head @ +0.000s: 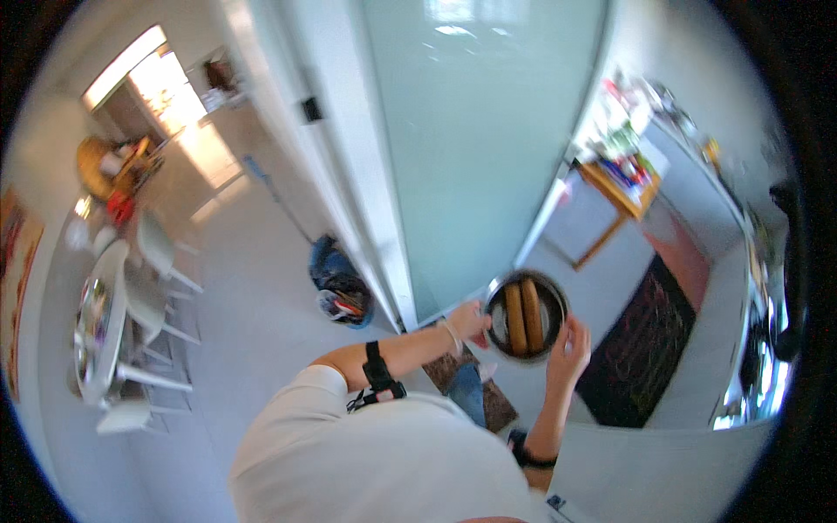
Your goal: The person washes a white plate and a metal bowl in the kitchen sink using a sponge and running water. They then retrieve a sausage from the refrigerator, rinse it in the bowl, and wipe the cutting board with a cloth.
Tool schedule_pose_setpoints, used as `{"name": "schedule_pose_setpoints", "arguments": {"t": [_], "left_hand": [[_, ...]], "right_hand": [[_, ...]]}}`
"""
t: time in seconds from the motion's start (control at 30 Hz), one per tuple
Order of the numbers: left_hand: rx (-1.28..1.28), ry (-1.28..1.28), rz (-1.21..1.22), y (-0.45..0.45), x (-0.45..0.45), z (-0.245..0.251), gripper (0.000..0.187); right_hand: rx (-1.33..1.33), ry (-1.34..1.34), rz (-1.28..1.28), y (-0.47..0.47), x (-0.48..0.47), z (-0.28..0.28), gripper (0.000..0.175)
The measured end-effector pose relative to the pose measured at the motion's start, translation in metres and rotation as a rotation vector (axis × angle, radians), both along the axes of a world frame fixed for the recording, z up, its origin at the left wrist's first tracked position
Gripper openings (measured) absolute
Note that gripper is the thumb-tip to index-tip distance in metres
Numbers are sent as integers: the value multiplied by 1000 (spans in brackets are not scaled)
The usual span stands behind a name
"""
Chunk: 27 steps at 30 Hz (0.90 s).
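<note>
Between my two hands is a round metal pot (498, 346), held in front of my body. Two long, yellow-brown food pieces (524, 317) lie side by side in it; blur hides whether they are corn cobs or something else. My left hand (472, 322) grips the pot's left side. On the opposite side, my right hand (570, 346) holds the rim, its fingers partly hidden from view.
A frosted glass door panel (484, 150) stands just ahead, beside a white door frame (366, 196). To the right are a wooden table (605, 189) with bags and a dark floor mat (641, 353). A waste bin (356, 320), white chairs (147, 307) and a dining table (111, 340) are left.
</note>
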<state>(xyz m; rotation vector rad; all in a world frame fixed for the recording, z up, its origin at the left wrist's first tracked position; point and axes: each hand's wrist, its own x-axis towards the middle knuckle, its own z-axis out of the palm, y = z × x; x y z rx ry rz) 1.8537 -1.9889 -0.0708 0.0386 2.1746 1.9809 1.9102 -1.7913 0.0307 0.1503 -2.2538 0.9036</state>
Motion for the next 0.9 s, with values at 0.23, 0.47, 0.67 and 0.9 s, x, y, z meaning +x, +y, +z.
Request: {"name": "schedule_pose_setpoints", "arguments": {"t": [0.23, 0.47, 0.67, 0.9], "left_hand": [[388, -112, -49, -7, -91, 49, 19], [331, -208, -72, 79, -194, 82, 16], [319, -166, -164, 186, -319, 95, 17], [236, -158, -451, 348, -457, 115, 11]], "right_hand": [[-141, 105, -49, 23, -109, 40, 19], [-206, 61, -113, 101, -185, 55, 18], [-207, -12, -143, 204, -286, 50, 19], [60, -304, -341, 322, -413, 50, 41]]}}
